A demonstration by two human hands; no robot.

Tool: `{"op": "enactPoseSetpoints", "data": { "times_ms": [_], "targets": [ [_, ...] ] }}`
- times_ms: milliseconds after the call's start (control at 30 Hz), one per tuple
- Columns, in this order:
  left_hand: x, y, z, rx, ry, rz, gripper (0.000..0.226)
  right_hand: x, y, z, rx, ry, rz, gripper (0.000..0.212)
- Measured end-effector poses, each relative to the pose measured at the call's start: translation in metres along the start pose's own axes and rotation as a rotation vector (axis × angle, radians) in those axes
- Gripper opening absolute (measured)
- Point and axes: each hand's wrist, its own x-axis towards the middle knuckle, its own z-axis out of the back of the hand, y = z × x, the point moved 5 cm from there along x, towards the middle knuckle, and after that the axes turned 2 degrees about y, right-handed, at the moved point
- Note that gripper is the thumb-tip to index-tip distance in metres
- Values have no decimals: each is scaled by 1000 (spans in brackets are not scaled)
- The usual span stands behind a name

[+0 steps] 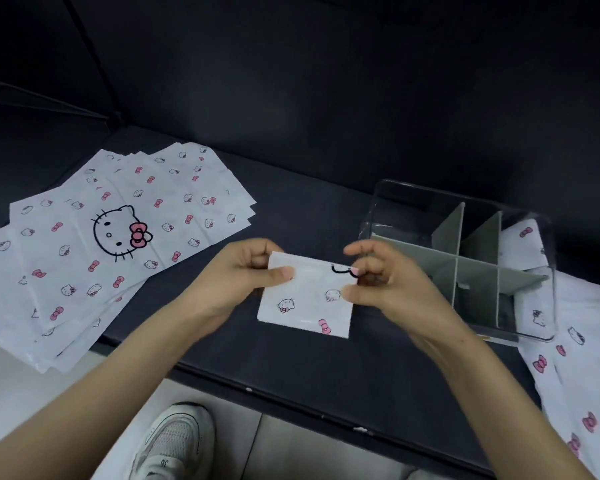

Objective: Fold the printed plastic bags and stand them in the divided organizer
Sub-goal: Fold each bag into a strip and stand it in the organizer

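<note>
Progress seems early — left hand (253, 271) and right hand (378, 282) pinch a folded white cat-print plastic bag (305, 303); clear divided organizer (478, 273) holds one, flat unfolded stack (118, 237) waits.

Both hands hold one folded bag (305, 303) just above the dark surface (326, 368): the left hand (246, 268) pinches its upper left corner with the thumb on top, and the right hand (378, 275) pinches its right edge with curled fingers. To the left, a fanned stack of flat printed bags (101, 244) lies on the surface. To the right stands the clear organizer (413, 199) with grey dividers (482, 275); a folded bag (523, 247) stands in its far right compartment, more printed bags (582, 375) lie beside it, and a pale shoe (174, 441) shows below.
</note>
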Motion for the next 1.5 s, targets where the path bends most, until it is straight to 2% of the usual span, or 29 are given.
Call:
{"op": "enactPoseSetpoints", "data": {
  "times_ms": [100, 167, 233, 333, 467, 567, 700, 800, 967, 1100, 1167, 1267, 1400, 1500],
  "targets": [
    [9, -11, -36, -136, -41, -47, 12, -23, -8, 28, 246, -112, -86, 19],
    [18, -15, -64, -132, -13, -51, 9, -39, -18, 47, 318, -206, -118, 11],
    [30, -19, -93, -62, 46, -53, 6, -55, -26, 73, 356, -383, -100, 8],
    [51, -32, -131, 238, 77, -159, 12, -84, -31, 125, 316, -702, -41, 8],
    [95, -59, -192, 848, 110, -508, 31, -122, -34, 194, 176, -1074, 70, 16],
    [129, -70, -245, 1064, 197, -649, 46, -131, -44, 221, 103, -1218, 69, 19],
    [156, -72, -294, 1344, 326, -680, 67, -127, -57, 239, -26, -1324, 38, 14],
    [163, -70, -308, 1485, 395, -709, 65, -122, -56, 247, -112, -1342, 46, 9],
    [166, -71, -283, 1416, 312, -738, 51, -99, -42, 248, -283, -1280, 79, 7],
    [165, -64, -263, 1371, 297, -702, 60, -66, -35, 238, -638, -1199, 156, 14],
    [166, -60, -261, 1356, 297, -689, 64, -50, -31, 231, -857, -1161, 162, 11],
    [166, -55, -263, 1338, 289, -689, 67, -27, -32, 223, -1046, -1098, 137, 5],
    [163, -51, -263, 1315, 274, -713, 67, -8, -65, 221, -1005, -894, -37, 32],
    [158, -48, -257, 1321, 262, -740, 66, -3, -74, 213, -965, -785, -72, 37]
  ]
}}
